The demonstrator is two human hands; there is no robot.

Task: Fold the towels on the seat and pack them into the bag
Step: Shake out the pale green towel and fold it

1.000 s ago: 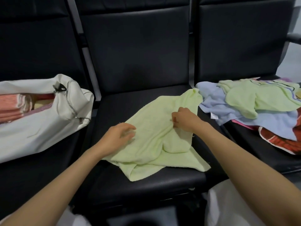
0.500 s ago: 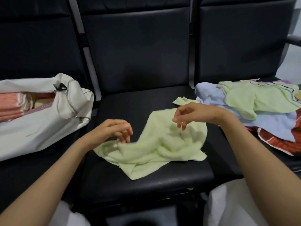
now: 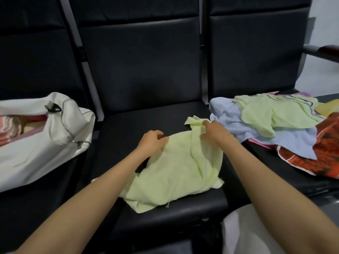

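Note:
A pale green towel (image 3: 174,173) lies rumpled on the middle black seat (image 3: 146,121). My left hand (image 3: 152,143) grips its far left edge with curled fingers. My right hand (image 3: 214,133) pinches a fold near the towel's far right corner, which sticks up beyond the fingers. On the left seat lies a white bag (image 3: 36,143), unzipped, with folded pink and striped towels (image 3: 11,127) showing inside. A pile of unfolded towels (image 3: 275,125), green on light blue on red, covers the right seat.
Tall black seat backs (image 3: 143,61) rise behind all three seats. A dark armrest (image 3: 322,50) juts out at the far right. White cloth on my lap (image 3: 242,231) shows below the seat's front edge.
Both hands let go of the towel, lifted, then came back down further away and took hold of its far edge. The towel now lies more spread toward me.

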